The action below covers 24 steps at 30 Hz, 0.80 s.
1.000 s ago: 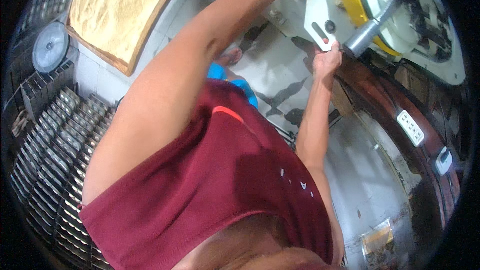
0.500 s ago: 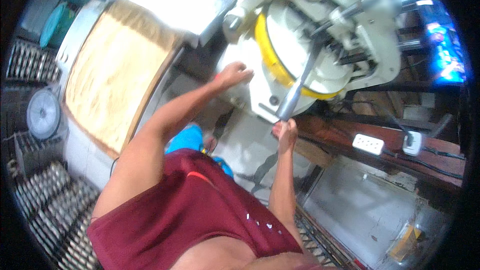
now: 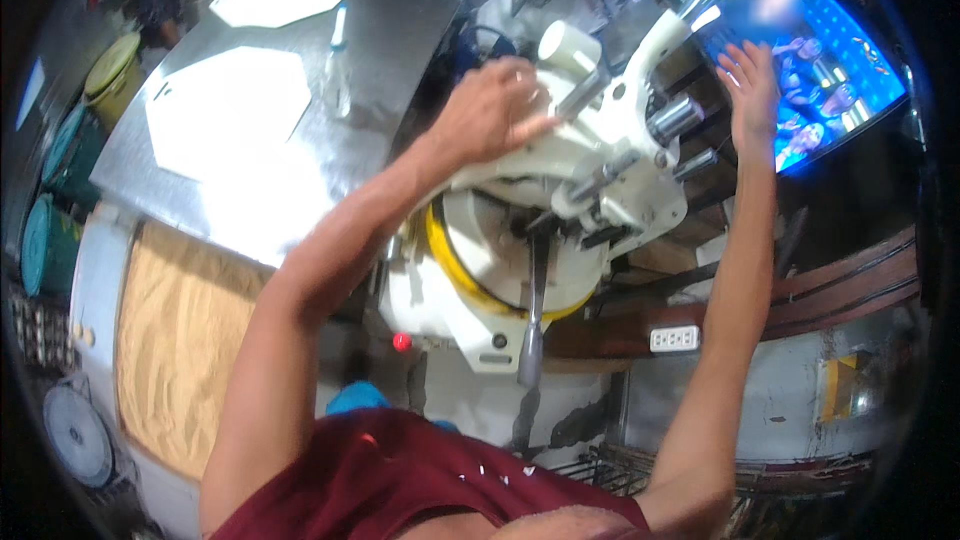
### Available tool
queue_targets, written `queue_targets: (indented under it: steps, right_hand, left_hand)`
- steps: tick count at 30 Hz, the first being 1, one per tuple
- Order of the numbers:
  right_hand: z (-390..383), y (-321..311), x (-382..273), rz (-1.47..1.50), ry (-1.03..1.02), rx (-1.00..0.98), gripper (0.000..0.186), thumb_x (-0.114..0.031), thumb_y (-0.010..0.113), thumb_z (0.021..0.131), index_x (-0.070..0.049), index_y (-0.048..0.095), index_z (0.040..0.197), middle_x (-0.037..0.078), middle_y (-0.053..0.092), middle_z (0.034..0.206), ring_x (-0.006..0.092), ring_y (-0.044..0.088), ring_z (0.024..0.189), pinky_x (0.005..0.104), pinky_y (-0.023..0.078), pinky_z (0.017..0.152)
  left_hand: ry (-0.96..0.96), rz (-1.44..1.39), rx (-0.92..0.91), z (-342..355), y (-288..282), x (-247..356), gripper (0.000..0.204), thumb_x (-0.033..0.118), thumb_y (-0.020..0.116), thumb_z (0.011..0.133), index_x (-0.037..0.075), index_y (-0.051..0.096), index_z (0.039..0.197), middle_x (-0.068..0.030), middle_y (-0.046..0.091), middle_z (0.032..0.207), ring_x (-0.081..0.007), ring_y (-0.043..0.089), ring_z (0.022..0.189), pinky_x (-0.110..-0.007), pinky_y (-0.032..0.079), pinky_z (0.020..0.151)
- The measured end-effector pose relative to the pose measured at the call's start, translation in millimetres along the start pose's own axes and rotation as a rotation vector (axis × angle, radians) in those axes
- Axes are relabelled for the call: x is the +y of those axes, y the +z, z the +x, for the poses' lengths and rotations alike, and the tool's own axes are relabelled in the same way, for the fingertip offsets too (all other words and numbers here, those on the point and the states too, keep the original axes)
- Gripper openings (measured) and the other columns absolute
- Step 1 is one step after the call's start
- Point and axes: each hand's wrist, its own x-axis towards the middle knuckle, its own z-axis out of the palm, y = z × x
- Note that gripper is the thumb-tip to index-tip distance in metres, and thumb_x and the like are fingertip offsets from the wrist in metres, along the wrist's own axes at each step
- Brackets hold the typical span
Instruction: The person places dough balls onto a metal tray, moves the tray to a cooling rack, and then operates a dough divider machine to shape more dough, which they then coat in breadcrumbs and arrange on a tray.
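Observation:
A white metal machine [image 3: 460, 310] with a yellow ring [image 3: 455, 270] stands in front of me. My left hand [image 3: 490, 110] is raised over its upper part, thumb apart from bent fingers. The thumb tip is close to a grey metal bar [image 3: 585, 92] beside a white cylinder [image 3: 570, 45]; I cannot tell whether it touches. Higher on the right, my right hand [image 3: 750, 95] is in the air with fingers spread, overlapping the edge of a lit screen [image 3: 840, 90]. A long lever with a grey grip [image 3: 531, 355] hangs down at the machine's front, no hand on it.
On the left, a steel table [image 3: 390, 10] bears two white octagonal plates [image 3: 235, 110] and a clear bottle [image 3: 337, 80]. Below it is a wood-framed tray [image 3: 185, 340] of tan powder. A white power strip [image 3: 675, 339] and a red knob [image 3: 402, 341] are lower down.
My right hand has left the lever's grip and risen to the right. My left hand has moved up over the machine. The view has shifted, showing more of the steel table and screen.

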Motion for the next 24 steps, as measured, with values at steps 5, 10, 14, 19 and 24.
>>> queue_targets:
  steps: [5, 10, 14, 19, 24]
  right_hand:
    - [108, 63, 9, 0.211, 0.267, -0.038, 0.081, -0.075, 0.051, 0.088, 0.000, 0.048, 0.119, 0.019, 0.061, 0.108, 0.0326, 0.063, 0.092, 0.0458, 0.050, 0.082]
    - [114, 78, 17, 0.282, 0.226, 0.051, 0.094, -0.091, 0.036, 0.079, -0.001, 0.056, 0.097, 0.011, 0.058, 0.071, 0.0262, 0.056, 0.064, 0.0400, 0.047, 0.060]
    - [84, 49, -17, 0.421, 0.184, 0.109, 0.100, -0.090, 0.034, 0.080, 0.006, 0.056, 0.101, 0.016, 0.058, 0.086, 0.0319, 0.055, 0.083, 0.0468, 0.047, 0.083]
    - [48, -29, -111, 0.747, 0.155, -0.248, 0.110, -0.093, 0.027, 0.079, 0.009, 0.056, 0.108, 0.026, 0.061, 0.100, 0.0383, 0.056, 0.101, 0.0549, 0.043, 0.096]
    - [-111, -107, -322, 0.057, -0.419, 0.145, 0.078, -0.062, 0.052, 0.084, 0.007, 0.051, 0.121, 0.027, 0.055, 0.112, 0.0400, 0.052, 0.114, 0.0562, 0.040, 0.103]
  left_hand:
    - [0.014, 0.056, -0.010, -10, -5, 12, 0.045, 0.053, 0.068, 0.086, 0.010, 0.070, 0.100, -0.0089, 0.060, 0.116, -0.0288, 0.054, 0.111, -0.041, 0.043, 0.090]
    - [0.008, 0.061, 0.053, -7, -14, 7, 0.042, 0.053, 0.072, 0.082, 0.014, 0.073, 0.098, -0.0063, 0.062, 0.113, -0.0279, 0.052, 0.114, -0.043, 0.039, 0.095]
    - [0.020, 0.022, 0.053, -6, -4, 14, 0.039, 0.051, 0.073, 0.082, 0.015, 0.074, 0.096, -0.0035, 0.063, 0.110, -0.0274, 0.052, 0.114, -0.043, 0.039, 0.097]
    - [0.080, 0.120, 0.196, -11, -2, 12, 0.031, 0.050, 0.075, 0.079, 0.020, 0.074, 0.083, -0.0006, 0.062, 0.103, -0.0255, 0.054, 0.111, -0.041, 0.038, 0.093]
    - [0.071, 0.242, 0.220, -15, 7, 8, 0.029, 0.049, 0.073, 0.082, 0.021, 0.078, 0.089, -0.0018, 0.065, 0.111, -0.0255, 0.054, 0.114, -0.041, 0.038, 0.097]
